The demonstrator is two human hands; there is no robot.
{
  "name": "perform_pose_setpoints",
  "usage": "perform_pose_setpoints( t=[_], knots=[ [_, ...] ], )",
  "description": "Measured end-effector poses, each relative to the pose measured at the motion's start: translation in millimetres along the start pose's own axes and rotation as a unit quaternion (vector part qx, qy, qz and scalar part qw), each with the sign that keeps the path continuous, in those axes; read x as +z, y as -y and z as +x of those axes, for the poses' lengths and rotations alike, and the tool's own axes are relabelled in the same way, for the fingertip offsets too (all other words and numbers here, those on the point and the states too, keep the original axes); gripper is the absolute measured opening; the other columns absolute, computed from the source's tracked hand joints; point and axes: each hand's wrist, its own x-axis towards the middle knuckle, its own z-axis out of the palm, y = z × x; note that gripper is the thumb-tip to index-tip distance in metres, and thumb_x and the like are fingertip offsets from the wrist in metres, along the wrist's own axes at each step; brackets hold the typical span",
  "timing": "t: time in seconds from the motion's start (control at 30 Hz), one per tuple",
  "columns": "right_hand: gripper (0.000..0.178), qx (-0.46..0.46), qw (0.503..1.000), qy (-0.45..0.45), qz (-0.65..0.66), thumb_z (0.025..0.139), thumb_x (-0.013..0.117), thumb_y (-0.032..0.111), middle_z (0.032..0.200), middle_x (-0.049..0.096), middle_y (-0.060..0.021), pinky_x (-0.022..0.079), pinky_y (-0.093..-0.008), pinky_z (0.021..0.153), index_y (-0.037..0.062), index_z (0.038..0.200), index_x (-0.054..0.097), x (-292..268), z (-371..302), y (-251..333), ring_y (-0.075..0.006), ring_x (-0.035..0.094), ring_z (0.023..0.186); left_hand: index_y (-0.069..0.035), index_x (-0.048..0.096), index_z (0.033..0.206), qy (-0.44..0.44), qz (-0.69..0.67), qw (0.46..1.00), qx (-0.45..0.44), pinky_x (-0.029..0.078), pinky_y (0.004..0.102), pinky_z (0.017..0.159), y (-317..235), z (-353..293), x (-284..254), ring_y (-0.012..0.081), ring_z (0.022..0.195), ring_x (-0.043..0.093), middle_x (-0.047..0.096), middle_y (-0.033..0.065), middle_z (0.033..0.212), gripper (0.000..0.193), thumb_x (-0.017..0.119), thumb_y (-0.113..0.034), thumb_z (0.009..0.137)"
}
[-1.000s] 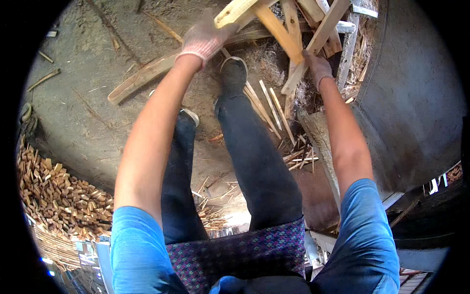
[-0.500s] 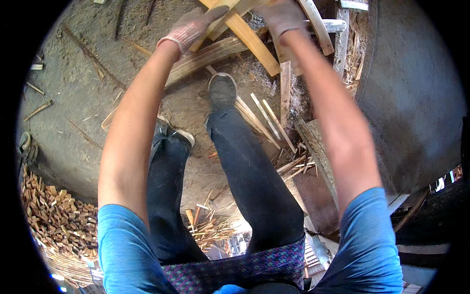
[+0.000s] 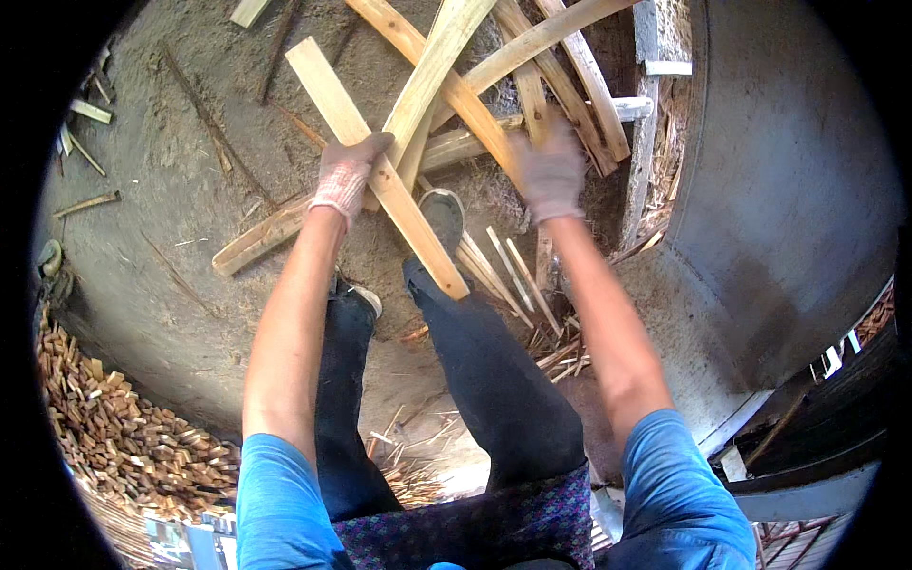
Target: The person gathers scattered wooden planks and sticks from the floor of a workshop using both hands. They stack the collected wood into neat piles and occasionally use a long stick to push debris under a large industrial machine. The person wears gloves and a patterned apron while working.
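My left hand [image 3: 348, 177], in a pale knitted glove, grips a flat wooden slat [image 3: 415, 224] near its middle. The slat slants from upper left down toward my knee. My right hand [image 3: 553, 173], also gloved, is smeared by motion at the near end of an orange-brown slat [image 3: 467, 103]; whether its fingers close on that slat cannot be made out. A paler slat [image 3: 435, 74] crosses between the two hands. Under them lies a thick timber [image 3: 261, 237] on the ground, running behind my left wrist.
More long wood pieces [image 3: 587, 76] lean beyond my right hand. A large grey metal sheet [image 3: 788, 180] stands at the right. Thin sticks [image 3: 513, 271] lie beside my shoe [image 3: 443, 217]. At the lower left is a heap of short wood blocks [image 3: 133, 427].
Both hands have come nearer to me. The slat in my left hand now points down toward my knee, and my right hand has moved down from the top edge. The view has shifted.
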Motion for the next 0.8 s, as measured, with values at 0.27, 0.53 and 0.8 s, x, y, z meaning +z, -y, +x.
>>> perform_pose_setpoints(
  t=[0.27,0.53,0.8],
  knots=[
    [0.076,0.224,0.945,0.196,-0.134,0.076,0.072,0.045,0.135,0.059,-0.0262,0.048,-0.0469,0.105,0.0057,0.138,0.053,-11.9,74.0,-50.6,-0.0395,0.058,0.126,0.010,0.050,0.137,0.042,0.158,0.971,0.175,0.044,0.0444,0.104,11.7,-13.1,21.7,0.0419,0.120,0.061,0.064,0.0317,0.124,0.082,0.073,-0.048,0.084],
    [0.071,0.191,0.933,0.274,-0.135,0.079,0.068,0.058,0.117,0.069,-0.0262,0.051,-0.0453,0.098,0.0004,0.122,0.064,-31.0,51.0,-23.6,-0.0384,0.067,0.112,0.008,0.042,0.145,-0.047,0.231,0.949,0.209,0.041,0.0447,0.111,48.3,-61.2,-3.6,0.0452,0.129,0.054,0.053,0.0345,0.138,0.086,0.071,-0.047,0.086],
    [0.049,0.276,0.851,0.404,0.193,0.089,0.071,0.047,0.083,0.068,-0.0095,0.054,-0.0316,0.060,0.0011,0.104,0.065,-148.3,-98.7,112.4,-0.0180,0.065,0.070,-0.001,0.061,0.121,0.195,0.138,0.947,0.213,0.050,0.0393,0.097,56.1,-135.9,27.4,0.0352,0.112,0.062,0.065,0.0219,0.119,0.036,0.064,-0.022,0.092]
  ],
)
